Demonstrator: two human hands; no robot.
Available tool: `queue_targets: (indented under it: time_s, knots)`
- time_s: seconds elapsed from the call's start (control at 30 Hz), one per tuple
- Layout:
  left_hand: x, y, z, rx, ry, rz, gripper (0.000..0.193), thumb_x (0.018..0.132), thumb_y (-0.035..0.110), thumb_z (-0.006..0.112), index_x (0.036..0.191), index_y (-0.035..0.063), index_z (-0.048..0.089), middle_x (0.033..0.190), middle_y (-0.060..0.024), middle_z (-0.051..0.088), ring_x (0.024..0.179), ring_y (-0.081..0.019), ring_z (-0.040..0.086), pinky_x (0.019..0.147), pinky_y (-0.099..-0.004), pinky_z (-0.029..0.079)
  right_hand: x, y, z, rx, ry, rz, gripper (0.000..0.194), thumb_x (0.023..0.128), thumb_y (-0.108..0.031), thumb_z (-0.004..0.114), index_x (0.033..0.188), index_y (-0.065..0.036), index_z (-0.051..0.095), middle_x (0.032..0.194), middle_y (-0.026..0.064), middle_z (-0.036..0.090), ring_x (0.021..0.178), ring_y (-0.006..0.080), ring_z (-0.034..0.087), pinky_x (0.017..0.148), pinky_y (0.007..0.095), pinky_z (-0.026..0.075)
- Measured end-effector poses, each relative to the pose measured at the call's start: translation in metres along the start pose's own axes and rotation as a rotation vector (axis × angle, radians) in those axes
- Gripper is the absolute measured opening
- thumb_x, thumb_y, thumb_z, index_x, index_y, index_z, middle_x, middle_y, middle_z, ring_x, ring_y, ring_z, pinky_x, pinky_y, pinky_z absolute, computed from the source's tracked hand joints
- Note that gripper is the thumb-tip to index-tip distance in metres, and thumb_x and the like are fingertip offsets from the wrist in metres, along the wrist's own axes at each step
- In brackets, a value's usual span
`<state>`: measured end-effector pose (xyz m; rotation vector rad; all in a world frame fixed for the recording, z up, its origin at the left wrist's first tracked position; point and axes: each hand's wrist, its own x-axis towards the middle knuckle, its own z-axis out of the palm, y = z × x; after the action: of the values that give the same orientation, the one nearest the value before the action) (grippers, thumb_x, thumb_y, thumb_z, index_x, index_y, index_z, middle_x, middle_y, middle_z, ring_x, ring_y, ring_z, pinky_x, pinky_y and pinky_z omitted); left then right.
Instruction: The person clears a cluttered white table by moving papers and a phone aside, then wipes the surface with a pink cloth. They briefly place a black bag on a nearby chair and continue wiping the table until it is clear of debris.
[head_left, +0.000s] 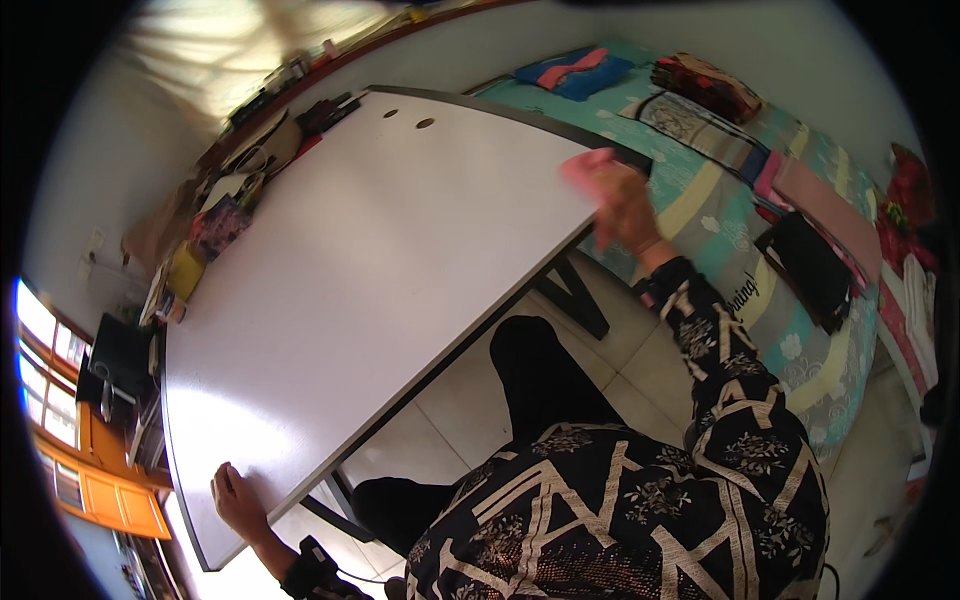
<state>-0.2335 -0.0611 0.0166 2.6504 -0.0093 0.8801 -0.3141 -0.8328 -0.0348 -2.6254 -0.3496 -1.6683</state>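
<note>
A white tabletop (360, 247) with a dark edge spreads before me. At its right corner, near the bed, my right hand (626, 210) grips a pink cloth (589, 171). The cloth lies against the table surface by the edge, and the hand is slightly blurred. My left hand (238, 501) rests on the near left corner of the tabletop, fingers loosely curled. I see nothing in it, though its palm side is partly hidden.
A bed with a patterned sheet (705, 225) stands right of the table, bearing folded cloths (825, 210) and a blue pillow (577, 73). Bags (262, 146) and a yellow item (186, 271) line the table's far side. Dark table legs (574, 296) stand below.
</note>
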Motion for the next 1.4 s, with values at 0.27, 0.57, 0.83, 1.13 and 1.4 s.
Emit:
queue_targets:
  time_s: [0.27, 0.57, 0.83, 1.13, 1.4]
  knots:
    - [-0.005, -0.008, 0.008, -0.212, 0.137, -0.160, 0.024, 0.103, 0.017, 0.057, 0.108, -0.0006, 0.073, 0.091, -0.0144, 0.072, 0.079, -0.0259, 0.069, 0.071, -0.0369, 0.055, -0.016, -0.008, 0.030, -0.045, 0.081, 0.105, 0.034, 0.105, -0.023, 0.044, 0.128, -0.004, 0.060, 0.131, 0.0154, 0.062, 0.126, 0.0367, 0.055, 0.113, 0.0515, 0.036]
    - [-0.011, 0.021, -0.006, -0.077, 0.186, -0.163, 0.025, 0.101, 0.021, 0.061, 0.099, 0.0003, 0.075, 0.088, -0.0147, 0.074, 0.076, -0.0266, 0.071, 0.074, -0.0359, 0.055, 0.005, -0.090, 0.030, -0.003, 0.041, -0.029, 0.051, 0.109, -0.039, 0.035, 0.133, 0.000, 0.056, 0.135, 0.0167, 0.061, 0.124, 0.0385, 0.054, 0.109, 0.0525, 0.039]
    - [-0.011, 0.032, -0.018, -0.152, 0.202, -0.223, 0.023, 0.099, 0.021, 0.065, 0.101, 0.0012, 0.075, 0.090, -0.0141, 0.074, 0.076, -0.0263, 0.071, 0.075, -0.0348, 0.056, 0.053, -0.227, 0.015, 0.164, -0.238, -0.249, 0.057, 0.103, -0.051, 0.052, 0.132, -0.001, 0.053, 0.139, 0.0173, 0.055, 0.124, 0.0371, 0.053, 0.105, 0.0555, 0.040]
    - [-0.012, 0.038, -0.027, -0.486, 0.074, -0.189, 0.020, 0.102, 0.015, 0.062, 0.106, -0.0002, 0.074, 0.084, -0.0061, 0.070, 0.073, -0.0120, 0.065, 0.068, -0.0253, 0.053, 0.108, -0.208, -0.004, 0.344, -0.413, -0.529, 0.057, 0.083, -0.028, 0.080, 0.130, -0.004, 0.057, 0.129, 0.0137, 0.058, 0.116, 0.0346, 0.058, 0.097, 0.0482, 0.048]
    - [-0.023, 0.013, -0.040, -0.933, 0.396, -0.307, 0.023, 0.105, 0.017, 0.060, 0.114, -0.0010, 0.071, 0.085, -0.0049, 0.069, 0.081, -0.0114, 0.065, 0.076, -0.0257, 0.052, 0.131, -0.215, 0.012, 0.562, -0.623, -0.574, 0.083, 0.076, -0.029, 0.085, 0.143, 0.000, 0.046, 0.152, 0.0243, 0.044, 0.137, 0.0504, 0.044, 0.116, 0.0563, 0.039]
